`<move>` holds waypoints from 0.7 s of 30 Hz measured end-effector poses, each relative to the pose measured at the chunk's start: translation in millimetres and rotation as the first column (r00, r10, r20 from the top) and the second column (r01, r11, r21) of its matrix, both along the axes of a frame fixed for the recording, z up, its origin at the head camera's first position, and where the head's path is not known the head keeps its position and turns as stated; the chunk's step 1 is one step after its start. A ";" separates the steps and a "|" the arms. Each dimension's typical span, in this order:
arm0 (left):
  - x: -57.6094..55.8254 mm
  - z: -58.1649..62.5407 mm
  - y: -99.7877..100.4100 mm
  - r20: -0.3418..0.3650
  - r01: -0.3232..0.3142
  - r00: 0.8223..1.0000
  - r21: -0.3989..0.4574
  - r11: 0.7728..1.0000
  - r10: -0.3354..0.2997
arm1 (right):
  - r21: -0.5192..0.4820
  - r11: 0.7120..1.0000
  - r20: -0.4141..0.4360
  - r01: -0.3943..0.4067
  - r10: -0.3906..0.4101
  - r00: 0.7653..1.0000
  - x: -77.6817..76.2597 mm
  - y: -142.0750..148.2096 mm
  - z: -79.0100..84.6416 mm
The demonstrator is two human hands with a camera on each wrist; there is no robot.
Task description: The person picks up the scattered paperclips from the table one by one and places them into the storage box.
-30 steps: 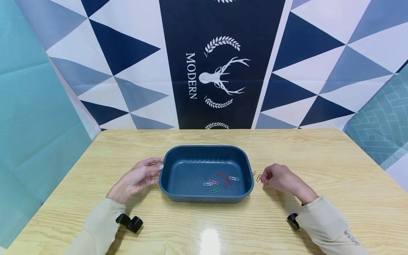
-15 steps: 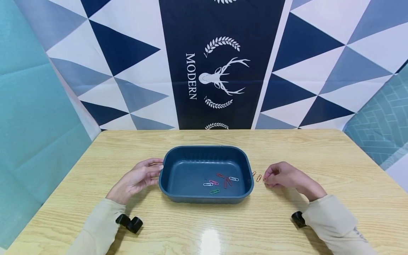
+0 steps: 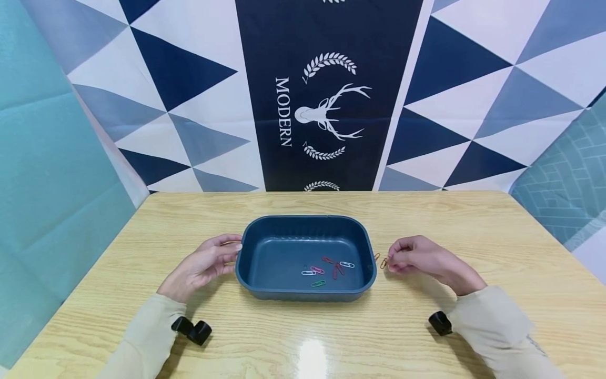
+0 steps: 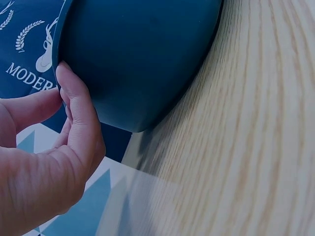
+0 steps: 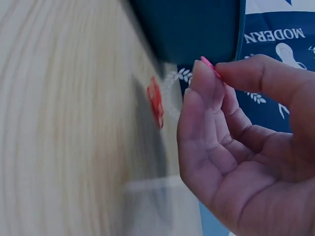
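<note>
A dark blue rectangular plastic basin (image 3: 305,294) stands on the table, with several paper clips in white, pink, red and green on its floor. At the basin's left rim my left hand (image 3: 203,266) holds the edge between thumb and fingers; the left wrist view shows that hand (image 4: 64,142) against the outer wall. Right of the basin, my right hand (image 3: 426,263) is raised a little off the table. A pink paper clip (image 5: 210,66) is pinched between its thumb and index finger. Loose red-orange paper clips (image 3: 376,257) lie between the basin and this hand.
The wooden table (image 3: 303,331) ends at a patterned backdrop (image 3: 326,95) behind the basin. A black wrist-camera mount (image 3: 191,330) sits by the left sleeve, and another mount (image 3: 440,323) by the right.
My right hand first drew slightly back to the right with a clip at its fingertips, then rose and moved a little left toward the basin. The left hand and basin stay put.
</note>
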State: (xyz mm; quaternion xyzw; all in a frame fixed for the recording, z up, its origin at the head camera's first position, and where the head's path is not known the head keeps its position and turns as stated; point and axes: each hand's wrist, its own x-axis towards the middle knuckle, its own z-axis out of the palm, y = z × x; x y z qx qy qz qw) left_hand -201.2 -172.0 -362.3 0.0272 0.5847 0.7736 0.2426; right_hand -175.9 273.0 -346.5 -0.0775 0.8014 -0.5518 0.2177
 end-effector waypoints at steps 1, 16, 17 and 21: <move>0.0 0.1 -0.2 0.000 0.000 1.000 0.000 1.000 0.000 | -0.010 1.000 -0.002 0.003 -0.003 1.000 -0.4 -1.5 1.4; 0.0 1.2 0.7 0.001 0.007 1.000 0.013 1.000 -0.007 | -0.040 0.998 -0.044 0.038 -0.040 0.998 -5.5 -36.0 37.3; -0.3 1.0 0.8 0.003 0.007 1.000 0.013 1.000 -0.007 | -0.043 0.999 -0.044 0.032 -0.034 0.998 -6.4 -41.5 39.1; 0.1 0.8 0.5 0.002 0.001 1.000 0.006 1.000 -0.001 | -0.046 0.999 -0.055 0.013 -0.016 0.998 -10.8 -64.8 44.7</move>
